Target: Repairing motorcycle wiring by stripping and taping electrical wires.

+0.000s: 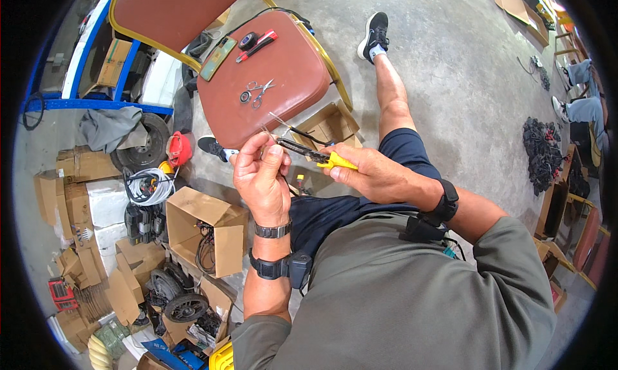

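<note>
My right hand (364, 174) is wrapped round the yellow grips of a pair of pliers (315, 156), whose dark jaws point left toward my other hand. Thumb and fingers of my left hand (262, 180) are pinched together on a thin wire at the plier tips. A black cable (310, 136) with bare, thin wire ends runs just above the jaws; how it joins the pinched wire is too small to tell. Beyond my hands, the red-brown chair seat (283, 74) bears scissors (259, 93), a small tape roll (245, 97), a red-and-black cutter (257, 46), a tape measure (248, 41) and a phone (219, 58).
An open cardboard box (328, 124) stands by the chair's near edge. Left of me are another box (206, 231) with cables, a red helmet (179, 148), a coiled white hose (149, 186) and small wheels (187, 307). A dark pile (542, 154) and another person's legs (582, 109) are at the right.
</note>
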Available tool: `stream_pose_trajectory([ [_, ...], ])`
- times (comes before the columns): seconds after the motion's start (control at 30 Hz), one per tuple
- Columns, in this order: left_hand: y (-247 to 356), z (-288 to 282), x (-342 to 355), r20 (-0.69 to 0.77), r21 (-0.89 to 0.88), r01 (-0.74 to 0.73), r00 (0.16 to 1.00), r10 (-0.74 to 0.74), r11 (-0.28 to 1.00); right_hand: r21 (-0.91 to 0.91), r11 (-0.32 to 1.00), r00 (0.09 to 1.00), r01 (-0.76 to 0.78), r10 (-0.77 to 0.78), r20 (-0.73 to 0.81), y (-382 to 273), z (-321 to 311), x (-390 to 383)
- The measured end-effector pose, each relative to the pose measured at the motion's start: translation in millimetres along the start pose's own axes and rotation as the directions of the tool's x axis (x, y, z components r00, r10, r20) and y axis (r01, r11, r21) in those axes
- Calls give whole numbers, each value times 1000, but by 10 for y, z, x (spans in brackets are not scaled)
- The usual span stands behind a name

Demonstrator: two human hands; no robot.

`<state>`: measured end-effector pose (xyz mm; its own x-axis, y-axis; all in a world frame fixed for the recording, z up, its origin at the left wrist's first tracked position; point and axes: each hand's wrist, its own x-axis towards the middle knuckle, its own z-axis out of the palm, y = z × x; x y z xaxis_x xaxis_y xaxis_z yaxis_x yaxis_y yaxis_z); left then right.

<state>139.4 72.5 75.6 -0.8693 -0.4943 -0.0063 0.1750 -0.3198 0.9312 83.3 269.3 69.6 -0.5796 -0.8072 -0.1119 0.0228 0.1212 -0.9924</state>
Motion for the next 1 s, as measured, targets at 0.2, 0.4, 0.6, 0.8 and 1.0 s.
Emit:
stream_pose_trajectory([
  [0.2, -78, -25, 2, 11, 53, -5, 1000, 5, 999, -150, 986, 996, 78, -83, -24, 56, -58, -6],
  [0.4, -97, -23, 22, -2, 37, -13, 1000, 13, 999, -145, 986, 995, -87, 93, 36, 141, -135, -32],
  [0.6, -120, -49, 8, -79, 93, -12, 997, 19, 996, -57, 998, 998, 39, -41, -42, 355, -38, -72],
  [0.8, -122, -40, 6, -102, 91, -55, 993, 64, 994, -14, 1000, 999, -10, 9, -49, 263, -40, -89],
  [1.0, -134, -48, -12, -54, 111, -51, 997, 57, 993, -20, 996, 996, -86, 86, -12, 320, -72, -82],
])
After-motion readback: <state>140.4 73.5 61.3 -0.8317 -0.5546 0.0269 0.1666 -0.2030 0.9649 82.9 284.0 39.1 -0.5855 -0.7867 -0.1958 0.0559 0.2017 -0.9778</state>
